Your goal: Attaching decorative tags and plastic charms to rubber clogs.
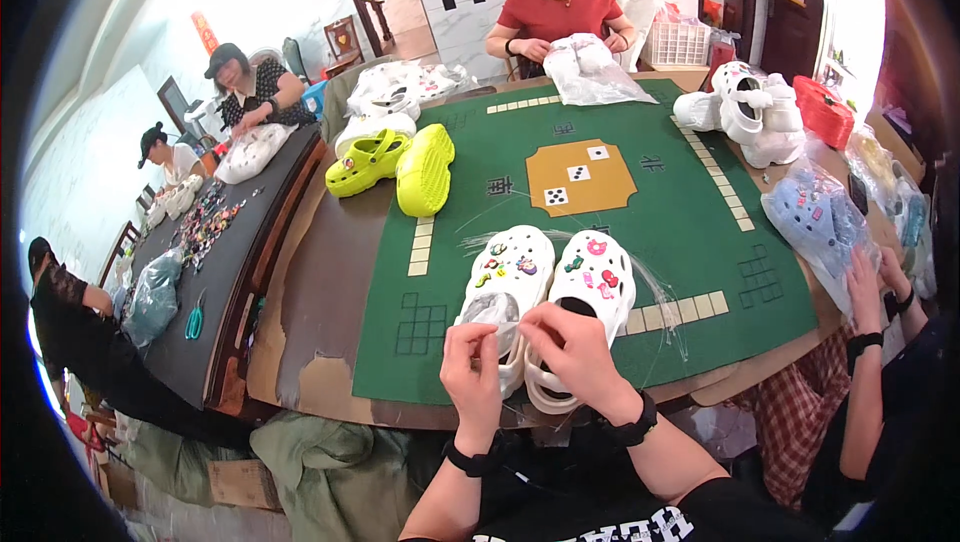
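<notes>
Two white clogs stand side by side before me on a green mat, toes pointing away. Small colourful charms dot the tops of the left clog and the right clog. Over the heel end of the left clog, my left hand and my right hand almost meet, fingertips pinched. A small pale, thin piece seems to lie between them, too small to name. Something translucent shows in the left clog's opening. Fine clear plastic strands spread beside the right clog.
Lime-green clogs sit at the mat's far left, bagged white clogs behind. More white clogs and a red clog stand far right. A co-worker's hands touch a bagged blue clog. Teal scissors lie on the left table.
</notes>
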`<state>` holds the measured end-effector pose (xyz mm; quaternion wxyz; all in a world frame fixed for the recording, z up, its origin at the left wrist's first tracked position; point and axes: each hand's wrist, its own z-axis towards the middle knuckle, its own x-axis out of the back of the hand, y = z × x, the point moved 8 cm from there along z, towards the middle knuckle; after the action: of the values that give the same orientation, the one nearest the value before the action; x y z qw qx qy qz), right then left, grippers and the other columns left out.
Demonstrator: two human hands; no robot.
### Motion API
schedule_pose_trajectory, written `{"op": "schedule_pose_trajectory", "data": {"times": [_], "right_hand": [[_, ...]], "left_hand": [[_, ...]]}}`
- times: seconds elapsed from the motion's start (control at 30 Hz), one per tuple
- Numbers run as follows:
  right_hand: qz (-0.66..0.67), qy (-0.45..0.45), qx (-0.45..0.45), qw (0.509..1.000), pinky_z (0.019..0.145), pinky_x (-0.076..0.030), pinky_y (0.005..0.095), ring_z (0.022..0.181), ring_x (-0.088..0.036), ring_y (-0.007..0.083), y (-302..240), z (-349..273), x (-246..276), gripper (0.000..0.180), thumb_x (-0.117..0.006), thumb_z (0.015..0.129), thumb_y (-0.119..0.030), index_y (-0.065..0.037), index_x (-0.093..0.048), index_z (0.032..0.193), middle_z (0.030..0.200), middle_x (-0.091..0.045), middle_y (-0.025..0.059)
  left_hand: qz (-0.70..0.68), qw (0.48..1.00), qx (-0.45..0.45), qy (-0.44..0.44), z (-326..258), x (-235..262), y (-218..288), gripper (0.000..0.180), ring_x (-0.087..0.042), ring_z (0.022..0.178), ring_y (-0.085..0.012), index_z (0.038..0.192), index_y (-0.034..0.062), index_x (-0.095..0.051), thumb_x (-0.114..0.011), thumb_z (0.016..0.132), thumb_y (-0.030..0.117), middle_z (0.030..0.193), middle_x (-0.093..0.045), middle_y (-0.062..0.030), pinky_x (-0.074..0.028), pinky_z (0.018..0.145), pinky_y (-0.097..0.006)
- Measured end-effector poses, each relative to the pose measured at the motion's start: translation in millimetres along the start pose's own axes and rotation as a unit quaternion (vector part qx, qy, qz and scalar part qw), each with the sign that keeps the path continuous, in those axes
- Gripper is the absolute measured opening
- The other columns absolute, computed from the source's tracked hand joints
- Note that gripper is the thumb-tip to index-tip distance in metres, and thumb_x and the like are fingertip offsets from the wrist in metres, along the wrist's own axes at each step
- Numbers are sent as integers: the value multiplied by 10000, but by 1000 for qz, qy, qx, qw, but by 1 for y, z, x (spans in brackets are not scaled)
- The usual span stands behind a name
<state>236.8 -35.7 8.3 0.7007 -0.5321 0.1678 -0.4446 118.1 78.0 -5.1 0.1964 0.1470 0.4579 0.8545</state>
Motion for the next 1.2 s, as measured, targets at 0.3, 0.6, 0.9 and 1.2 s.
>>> {"op": "schedule_pose_trajectory", "data": {"times": [0.3,0.6,0.9,1.2], "right_hand": [[-38,-50,25,998,555,-456,321,580,-593,229,-7,-1,-8,117,-628,905,-141,-27,-632,933,686,-616,121],[-39,-65,127,989,562,-455,332,593,-607,248,-20,-4,-14,110,-630,903,-144,-35,-631,920,675,-617,116],[-18,-75,101,992,550,-432,272,583,-539,127,-18,-4,-11,106,-659,888,-91,-4,-657,949,689,-605,70],[3,-80,150,985,593,-485,329,635,-623,253,-27,-6,-11,117,-647,889,-137,-31,-650,937,754,-637,125]], "left_hand": [[34,999,-11,-33,1,-5,5,52,-541,681,-106,934,7,-614,-617,893,-25,859,-593,-44,-444,600,-232],[95,993,-43,-50,3,-9,10,77,-547,651,-126,944,28,-636,-633,881,-14,838,-593,-52,-435,558,-246],[78,995,-57,-37,3,-7,11,69,-551,652,-142,932,25,-631,-640,877,-16,826,-597,-48,-442,581,-265],[69,997,-26,-35,2,-7,5,67,-552,663,-128,936,26,-637,-635,884,-15,818,-607,-44,-433,578,-250]]}}
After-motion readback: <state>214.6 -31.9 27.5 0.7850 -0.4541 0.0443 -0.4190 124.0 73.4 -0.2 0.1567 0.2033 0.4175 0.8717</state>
